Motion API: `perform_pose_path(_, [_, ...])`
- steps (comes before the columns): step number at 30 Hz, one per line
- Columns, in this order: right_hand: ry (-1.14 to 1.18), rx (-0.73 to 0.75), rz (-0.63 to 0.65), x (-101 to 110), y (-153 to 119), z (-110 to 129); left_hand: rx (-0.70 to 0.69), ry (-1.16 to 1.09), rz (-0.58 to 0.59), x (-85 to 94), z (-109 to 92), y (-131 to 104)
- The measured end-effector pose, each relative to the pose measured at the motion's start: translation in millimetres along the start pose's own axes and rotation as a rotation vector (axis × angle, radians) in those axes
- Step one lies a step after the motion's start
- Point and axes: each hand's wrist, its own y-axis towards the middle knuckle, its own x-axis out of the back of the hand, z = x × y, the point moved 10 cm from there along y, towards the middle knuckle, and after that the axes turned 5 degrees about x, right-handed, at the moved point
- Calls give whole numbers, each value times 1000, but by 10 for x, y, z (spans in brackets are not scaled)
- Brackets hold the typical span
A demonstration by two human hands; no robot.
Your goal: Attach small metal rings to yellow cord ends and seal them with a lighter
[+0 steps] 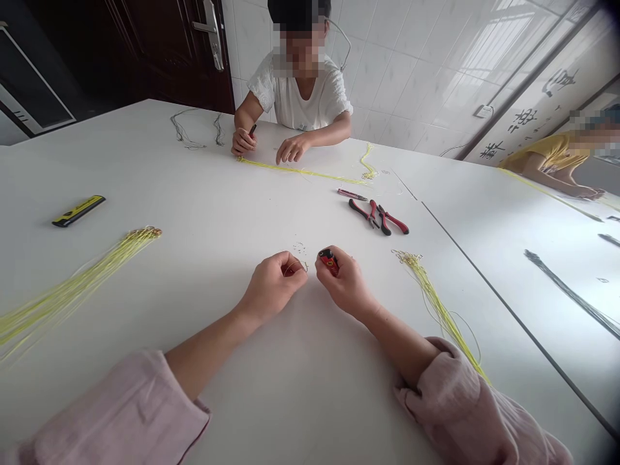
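My left hand (275, 284) is closed in a pinch on a small fishing hook (305, 267), whose curved end shows past the fingertips with a thin line looping beside it. Just to its right, my right hand (345, 284) wraps round a small red-and-black tool (329, 259); the fist hides most of it, so its kind is unclear. The two hands are close together but apart. Tiny dark bits (299, 247) lie scattered on the table beyond them. A bundle of yellow lines with gold hooks (426, 284) rests right of my right hand.
On the white table (300, 400), another yellow bundle (121, 248) and a yellow-black box cutter (78, 211) lie left. Red-black pliers (365, 213) lie ahead. A person (303, 97) handles yellow line opposite; another person (552, 161) sits far right. Grey lines (571, 290) lie right.
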Motion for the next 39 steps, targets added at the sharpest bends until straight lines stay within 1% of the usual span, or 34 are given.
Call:
perform_pose_path(2, [101, -85, 1, -1, -8, -87, 23, -78, 5, 10, 15, 9])
perform_pose_path(4, [217, -145, -3, -21, -24, -150, 68, -203, 28, -5, 36, 16])
perform_pose_path(6, [330, -188, -4, -59, -45, -190, 127, -377, 85, -63, 52, 15])
perform_pose_path(8, [437, -218, 21, -129, -69, -200, 176, -547, 154, -137, 47, 9])
perform_pose_path(11, [562, -242, 71, -221, -96, -177, 208, -665, 219, -203, 32, 3])
perform_pose_path(13, [643, -247, 72, -234, -97, -165, 177, -636, 224, -196, 17, 10])
perform_pose_path(14, [696, -252, 65, -232, -93, -167, 141, -583, 205, -170, 4, 18])
perform_pose_path(18, [897, -299, 71, -255, -78, -192, -52, -265, 59, -18, -100, 25])
perform_pose_path(21, [926, -308, 122, -295, -75, -176, -148, -106, 10, 8, -175, 6])
perform_pose_path(24, [933, -308, 164, -329, -82, -150, -216, -12, -22, 19, -230, -9])
perform_pose_path(28, [919, -315, 201, -352, -96, -142, -205, -5, -28, 29, -204, -6])
perform_pose_path(32, [914, -324, 194, -343, -96, -163, -182, -26, -12, 21, -179, -6])
perform_pose_path(36, [919, -291, 203, -346, -85, -145, -188, -26, -12, 10, -192, -8])
perform_pose_path(39, [924, -274, 216, -356, -82, -135, -168, -48, 4, -12, -174, -1])
